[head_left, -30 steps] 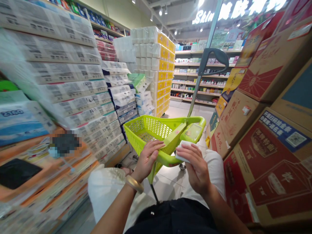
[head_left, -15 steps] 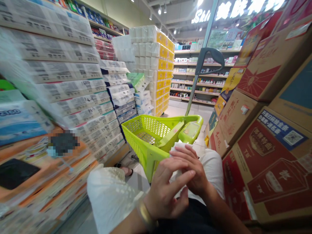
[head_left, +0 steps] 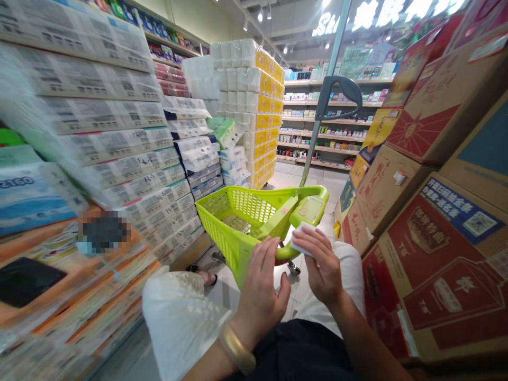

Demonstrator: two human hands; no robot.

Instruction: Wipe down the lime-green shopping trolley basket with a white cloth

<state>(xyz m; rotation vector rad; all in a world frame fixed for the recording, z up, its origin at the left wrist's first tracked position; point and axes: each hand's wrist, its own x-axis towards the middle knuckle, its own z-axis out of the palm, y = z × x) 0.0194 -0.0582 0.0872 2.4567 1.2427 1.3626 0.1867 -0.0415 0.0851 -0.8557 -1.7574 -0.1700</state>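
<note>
A lime-green wheeled shopping basket (head_left: 226, 225) stands in the aisle in front of my knees, its grey pull handle (head_left: 337, 87) raised. My left hand (head_left: 262, 288), a gold bangle (head_left: 237, 349) on its wrist, rests with fingers together against the basket's near rim. My right hand (head_left: 323, 264) is closed on a white folded wipe (head_left: 302, 238) and holds it against the basket's near right corner. The basket looks empty.
Stacked packs of tissue and toilet paper (head_left: 119, 153) fill the left side. Red and brown cardboard cartons (head_left: 432, 227) are piled on the right. A tall yellow-and-white paper stack (head_left: 254, 106) and shelves (head_left: 313, 127) stand further down the tiled aisle.
My left hand moved from the basket rim toward my right hand and back to the rim. The right hand kept the wipe and shifted a little along the basket's corner.
</note>
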